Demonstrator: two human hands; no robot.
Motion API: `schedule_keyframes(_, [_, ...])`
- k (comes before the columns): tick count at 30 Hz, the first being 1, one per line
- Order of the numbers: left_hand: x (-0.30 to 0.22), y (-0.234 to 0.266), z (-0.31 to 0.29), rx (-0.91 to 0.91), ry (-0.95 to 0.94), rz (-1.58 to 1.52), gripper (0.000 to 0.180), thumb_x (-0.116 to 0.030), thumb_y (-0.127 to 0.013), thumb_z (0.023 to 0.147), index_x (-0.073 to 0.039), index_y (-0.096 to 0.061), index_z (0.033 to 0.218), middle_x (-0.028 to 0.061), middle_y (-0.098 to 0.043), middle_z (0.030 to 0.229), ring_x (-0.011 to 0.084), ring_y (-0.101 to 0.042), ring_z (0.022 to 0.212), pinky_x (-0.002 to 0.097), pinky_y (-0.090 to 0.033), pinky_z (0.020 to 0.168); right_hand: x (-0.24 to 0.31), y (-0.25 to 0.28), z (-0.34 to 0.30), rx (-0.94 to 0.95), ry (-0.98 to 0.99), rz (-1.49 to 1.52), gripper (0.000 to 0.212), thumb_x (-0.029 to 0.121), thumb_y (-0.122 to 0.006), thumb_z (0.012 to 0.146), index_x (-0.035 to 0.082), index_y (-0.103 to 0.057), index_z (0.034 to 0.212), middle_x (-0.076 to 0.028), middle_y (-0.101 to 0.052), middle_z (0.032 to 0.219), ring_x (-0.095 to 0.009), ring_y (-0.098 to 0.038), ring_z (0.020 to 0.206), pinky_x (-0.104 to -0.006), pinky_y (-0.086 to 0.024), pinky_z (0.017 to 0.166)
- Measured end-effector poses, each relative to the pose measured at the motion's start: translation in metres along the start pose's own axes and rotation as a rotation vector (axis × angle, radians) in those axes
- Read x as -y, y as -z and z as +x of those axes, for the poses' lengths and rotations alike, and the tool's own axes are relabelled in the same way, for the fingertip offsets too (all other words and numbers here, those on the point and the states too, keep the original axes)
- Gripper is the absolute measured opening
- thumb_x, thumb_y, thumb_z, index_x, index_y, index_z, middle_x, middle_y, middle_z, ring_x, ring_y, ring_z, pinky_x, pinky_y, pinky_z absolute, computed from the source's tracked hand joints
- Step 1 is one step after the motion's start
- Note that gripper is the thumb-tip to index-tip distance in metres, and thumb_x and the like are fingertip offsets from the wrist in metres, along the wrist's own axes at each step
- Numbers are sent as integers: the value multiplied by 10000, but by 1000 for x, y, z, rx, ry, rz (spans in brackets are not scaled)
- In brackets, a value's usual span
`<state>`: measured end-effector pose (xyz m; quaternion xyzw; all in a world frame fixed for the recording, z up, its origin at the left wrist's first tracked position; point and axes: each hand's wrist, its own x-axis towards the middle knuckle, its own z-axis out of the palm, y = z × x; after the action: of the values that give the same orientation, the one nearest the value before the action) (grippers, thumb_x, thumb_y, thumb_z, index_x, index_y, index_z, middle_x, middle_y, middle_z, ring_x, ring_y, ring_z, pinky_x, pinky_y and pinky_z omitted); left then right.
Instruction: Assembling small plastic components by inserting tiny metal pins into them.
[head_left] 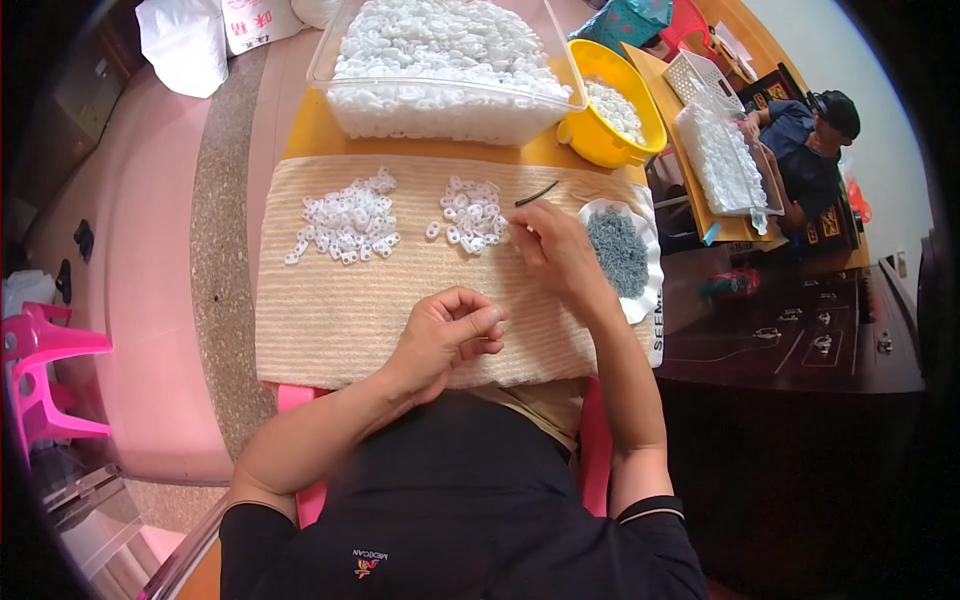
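Note:
My left hand point(452, 335) is over the striped beige towel point(330, 320), thumb and fingertips closed together; whatever they may hold is too small to make out. Farther forward, my right hand point(562, 252) reaches to the right edge of a small pile of white plastic pieces point(472, 212). Its fingers are bent close together at the outermost pieces, and what is between them cannot be made out. A larger pile of the same white pieces point(350, 220) lies to the left. Beyond the right hand rests a thin dark stick-like tool point(537, 194). Beside the right wrist, a white scalloped dish point(648, 262) holds many small grey-blue parts point(616, 250).
A clear plastic bin point(450, 95) full of white pieces stands at the table's far side. Right of it is a yellow basin point(600, 148). Another person point(800, 150) sits at a table on the right, by a filled tray point(720, 165). A pink stool point(55, 345) stands left.

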<state>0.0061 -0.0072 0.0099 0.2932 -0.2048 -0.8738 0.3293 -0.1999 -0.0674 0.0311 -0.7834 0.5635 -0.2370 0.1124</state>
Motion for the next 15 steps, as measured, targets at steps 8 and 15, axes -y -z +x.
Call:
schedule_keyframes(8, [-1,5,4,4,-67,-79,138,-159,-613,935,-36,-590,993,52,-643,890,121,-630,784,271,-563,730,47,14,-49,68,100,468,141,-38,-668,806,-3,-616,932,-119,-629,864,-238,-627,765,-296,-478,648])
schedule_keyframes(15, [1,4,2,65,-40,-28,114,-115,-650,903,-41,-594,970,46,-645,861,123,-638,791,263,-563,728,40,11,-67,138,-21,739,117,-15,-650,859,-18,-639,975,-96,-623,924,-139,-626,781,-243,-493,640])
